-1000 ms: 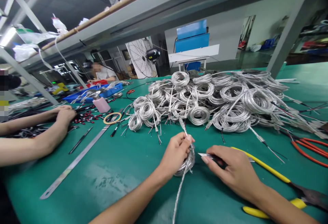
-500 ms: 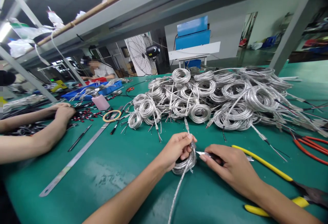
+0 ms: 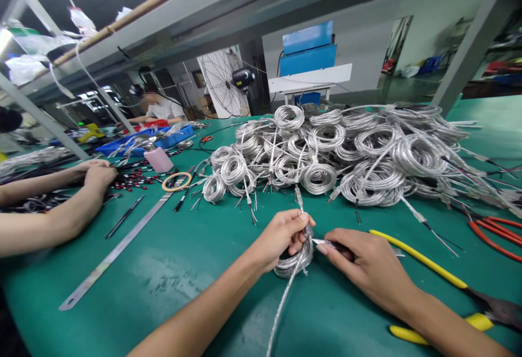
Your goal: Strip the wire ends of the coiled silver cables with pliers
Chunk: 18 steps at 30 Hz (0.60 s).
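My left hand pinches the upper end of a coil of clear-jacketed silver cable, close to where its plug end sticks up. One strand of the coil trails down towards the bottom edge. In my right hand is a craft knife, its thin blade pointing left, with the tip at the coil just beside my left fingers. Whether the blade touches the cable I cannot tell. Most of the knife's handle is hidden by my fingers.
Behind my hands lies a heap of coiled cables. Yellow-handled cutters and red-handled pliers lie at right. To the left are a steel ruler, a tape ring, a pink bottle and a co-worker's hands.
The knife tip has come slightly closer to the coil. My left hand keeps its hold, and the view has shifted a little.
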Tool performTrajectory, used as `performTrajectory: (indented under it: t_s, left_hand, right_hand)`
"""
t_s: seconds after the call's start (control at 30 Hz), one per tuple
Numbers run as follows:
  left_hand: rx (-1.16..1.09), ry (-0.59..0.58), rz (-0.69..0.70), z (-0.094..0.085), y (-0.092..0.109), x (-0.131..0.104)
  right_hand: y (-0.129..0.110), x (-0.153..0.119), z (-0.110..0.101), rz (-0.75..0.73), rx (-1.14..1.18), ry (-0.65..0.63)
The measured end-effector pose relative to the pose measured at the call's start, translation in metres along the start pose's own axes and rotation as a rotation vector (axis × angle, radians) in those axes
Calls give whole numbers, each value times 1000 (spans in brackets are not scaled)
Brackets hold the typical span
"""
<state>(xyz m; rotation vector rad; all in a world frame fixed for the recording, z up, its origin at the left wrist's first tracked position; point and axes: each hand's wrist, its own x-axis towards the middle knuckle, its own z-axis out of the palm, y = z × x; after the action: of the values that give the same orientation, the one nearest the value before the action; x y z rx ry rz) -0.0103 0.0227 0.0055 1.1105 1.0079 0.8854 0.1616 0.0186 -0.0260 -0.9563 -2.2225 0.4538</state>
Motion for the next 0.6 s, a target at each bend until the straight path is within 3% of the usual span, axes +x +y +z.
performTrajectory:
  t_s: [0.6]
  left_hand:
    - [-4, -25, -9, -1, 0, 2]
  right_hand:
    - [1, 1, 2, -44, -144, 80]
